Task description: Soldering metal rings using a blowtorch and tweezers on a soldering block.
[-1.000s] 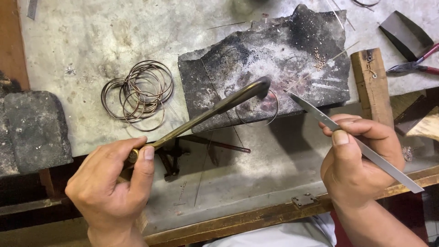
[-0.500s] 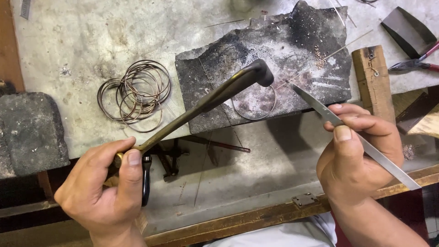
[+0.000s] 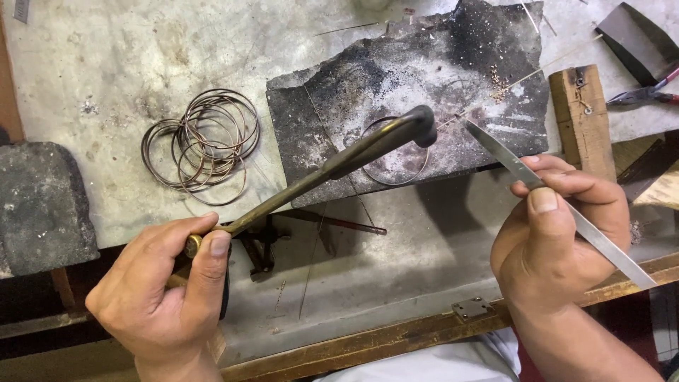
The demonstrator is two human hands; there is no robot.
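Note:
My left hand [image 3: 166, 290] grips the brass handle of a long torch [image 3: 332, 166], thumb on its end. The torch's dark bent tip [image 3: 423, 126] hovers over a thin wire ring [image 3: 396, 152] lying on a charred black block [image 3: 424, 85]. My right hand [image 3: 555, 240] pinches long flat metal tweezers [image 3: 537, 187], whose pointed end sits just right of the torch tip, above the block's edge. No flame is visible.
A pile of several thin wire rings [image 3: 201, 141] lies on the grey bench [image 3: 127, 64] to the left. A dark stone block [image 3: 39, 205] is at far left. A wooden peg [image 3: 583, 113] and pliers [image 3: 643, 92] are at right.
The torch tip has swung a little right and lower over the ring. My left hand has slid right along the handle. The tweezers stay almost still.

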